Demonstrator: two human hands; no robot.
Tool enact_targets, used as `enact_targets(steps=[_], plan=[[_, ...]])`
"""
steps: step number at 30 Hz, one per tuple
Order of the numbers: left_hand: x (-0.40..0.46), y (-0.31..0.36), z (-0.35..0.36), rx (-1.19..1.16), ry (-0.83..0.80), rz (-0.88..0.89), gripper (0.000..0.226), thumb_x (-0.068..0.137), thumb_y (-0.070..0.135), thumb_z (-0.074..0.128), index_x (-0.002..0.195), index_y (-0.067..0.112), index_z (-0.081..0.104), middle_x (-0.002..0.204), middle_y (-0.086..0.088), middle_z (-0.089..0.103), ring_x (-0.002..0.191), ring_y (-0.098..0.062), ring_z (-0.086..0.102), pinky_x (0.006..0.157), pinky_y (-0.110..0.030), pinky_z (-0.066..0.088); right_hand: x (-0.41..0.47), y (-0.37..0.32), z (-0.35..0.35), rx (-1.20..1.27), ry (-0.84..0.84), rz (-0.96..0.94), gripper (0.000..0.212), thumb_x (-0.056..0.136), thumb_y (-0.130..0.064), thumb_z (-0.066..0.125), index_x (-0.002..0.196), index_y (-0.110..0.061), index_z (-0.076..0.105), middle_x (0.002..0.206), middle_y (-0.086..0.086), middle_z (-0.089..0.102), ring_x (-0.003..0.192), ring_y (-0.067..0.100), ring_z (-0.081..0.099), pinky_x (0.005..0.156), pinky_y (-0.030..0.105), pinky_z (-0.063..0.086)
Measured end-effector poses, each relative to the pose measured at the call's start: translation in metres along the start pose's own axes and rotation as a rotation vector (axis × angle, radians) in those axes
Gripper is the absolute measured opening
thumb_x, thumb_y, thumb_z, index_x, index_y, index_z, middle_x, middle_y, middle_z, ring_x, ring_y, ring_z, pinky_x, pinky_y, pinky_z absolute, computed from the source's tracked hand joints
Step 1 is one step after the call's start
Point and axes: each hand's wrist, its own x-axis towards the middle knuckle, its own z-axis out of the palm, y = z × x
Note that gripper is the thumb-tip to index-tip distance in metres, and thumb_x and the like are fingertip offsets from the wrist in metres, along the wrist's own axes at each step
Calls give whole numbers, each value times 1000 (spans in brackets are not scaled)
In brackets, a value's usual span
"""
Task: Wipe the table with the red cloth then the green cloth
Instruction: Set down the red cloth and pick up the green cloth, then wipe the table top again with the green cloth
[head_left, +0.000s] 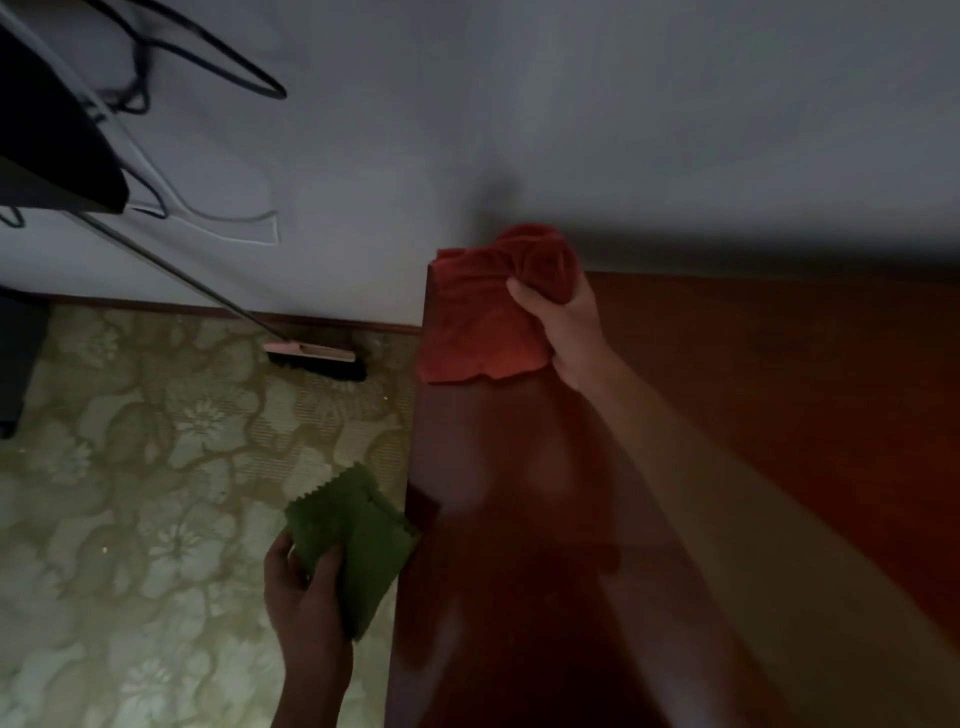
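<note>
The dark reddish-brown table (779, 415) fills the right half of the head view, its left edge running top to bottom. My right hand (566, 327) grips the bunched red cloth (483, 322) at the table's far left corner, against the wall. The cloth lies partly spread on the tabletop. My left hand (306, 587) holds the green cloth (358, 540) beside the table's left edge, over the floor, with one corner of the cloth touching the edge.
A broom (317, 358) leans against the white wall, its head on the patterned floor (156, 493) left of the table. Black and white cables (208, 62) hang on the wall at top left near a dark object (47, 145).
</note>
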Motion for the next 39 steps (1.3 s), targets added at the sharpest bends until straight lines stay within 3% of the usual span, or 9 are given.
enact_targets(steps=[5, 9, 14, 19, 24, 28, 31, 35, 39], plan=[[-9, -7, 4, 74, -64, 35, 46, 90, -4, 58, 122, 29, 55, 108, 2, 66, 101, -25, 64, 88, -46, 51, 23, 12, -15, -426, 172, -95, 72, 69, -19, 85, 128, -7, 46, 127, 7, 59, 116, 17, 57, 97, 18, 40], [-12, -8, 15, 77, -95, 40, 46, 90, -3, 58, 124, 29, 53, 113, -4, 66, 102, -24, 65, 82, -40, 52, 17, 17, -11, -795, 255, -218, 74, 77, -35, 76, 133, -8, 36, 134, 13, 51, 122, 30, 52, 96, 35, 42], [-17, 0, 28, 208, -180, 149, 48, 81, 17, 65, 111, 53, 53, 121, -1, 61, 105, -21, 63, 83, -43, 55, -2, 35, -16, -1134, 439, -435, 79, 83, -44, 63, 150, -22, 26, 152, 16, 28, 134, 35, 37, 111, 43, 32], [-25, 4, 32, 351, -372, 151, 51, 68, 40, 71, 116, 28, 61, 104, 5, 70, 93, -5, 67, 80, -38, 57, -51, 59, -67, -1151, 327, -434, 57, 97, -43, 45, 150, -31, 27, 158, 12, 18, 144, 29, 21, 117, 43, 18], [-46, 12, 36, -70, -485, -249, 32, 80, 1, 68, 111, 6, 65, 104, -12, 74, 93, -28, 72, 71, -37, 61, -180, 98, -144, -1149, 348, -411, 52, 96, -28, 46, 146, -18, 35, 155, 6, 26, 143, 23, 25, 117, 41, 22], [-57, 7, 20, -255, -481, -451, 46, 78, 4, 63, 123, 4, 61, 116, -15, 70, 105, -31, 68, 84, -46, 57, -283, 138, -212, -1257, 368, -227, 55, 94, -32, 36, 146, -14, 36, 156, 5, 27, 142, 25, 27, 115, 40, 19], [-61, -2, -2, -264, -435, -510, 46, 81, 3, 61, 127, 4, 59, 118, -15, 69, 101, -27, 70, 75, -40, 61, -327, 155, -252, -1317, 418, -83, 58, 92, -37, 32, 145, -15, 36, 155, 6, 28, 140, 30, 31, 114, 49, 23], [-77, -22, -36, -111, -373, -246, 37, 89, -9, 53, 116, 13, 63, 118, -13, 67, 92, -22, 72, 68, -34, 61, -349, 160, -283, -1346, 367, -70, 59, 92, -38, 32, 147, -16, 33, 157, 6, 27, 141, 32, 30, 114, 55, 24], [-104, -53, -70, 177, -145, 233, 49, 91, -2, 57, 136, 17, 51, 131, -13, 60, 118, -27, 60, 93, -43, 55, -341, 159, -296, -1344, 272, -166, 57, 94, -37, 34, 149, -23, 29, 158, 2, 25, 142, 27, 26, 114, 51, 23]])
